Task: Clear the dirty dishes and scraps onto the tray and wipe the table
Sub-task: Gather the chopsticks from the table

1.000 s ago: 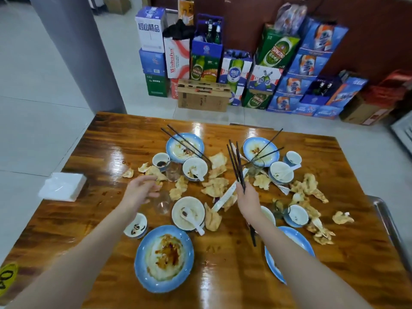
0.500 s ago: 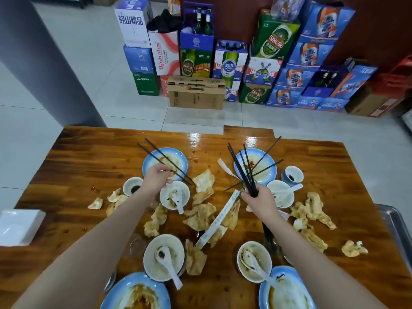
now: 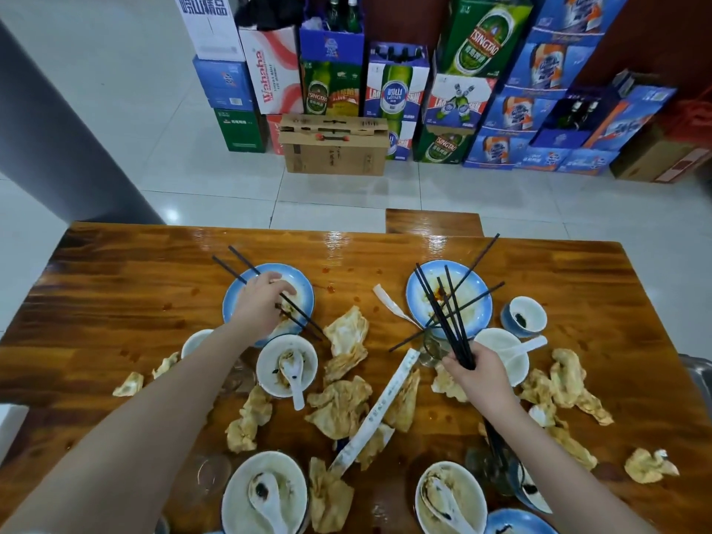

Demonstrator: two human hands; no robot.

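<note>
The glossy wooden surface (image 3: 539,271) is strewn with crumpled napkins (image 3: 339,406) between the two hands. Beyond the fingers, beer cartons (image 3: 397,82) stand stacked on a tiled floor (image 3: 154,109). The left hand (image 3: 262,306) curls its fingers round a pair of chopsticks (image 3: 240,257) on a blue plate (image 3: 231,302), and the right hand (image 3: 477,373) grasps a chopstick bundle (image 3: 460,344). Right of those fingers a metal tray (image 3: 699,373) is cut off at the edge, and the nearest bowls (image 3: 296,475) are cropped.

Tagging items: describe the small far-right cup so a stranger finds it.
On the wooden table, find the blue plate under the crossed chopsticks. Just right of it stands the cup: blue outside, white inside, a dark sauce blob, no spoon.
</note>
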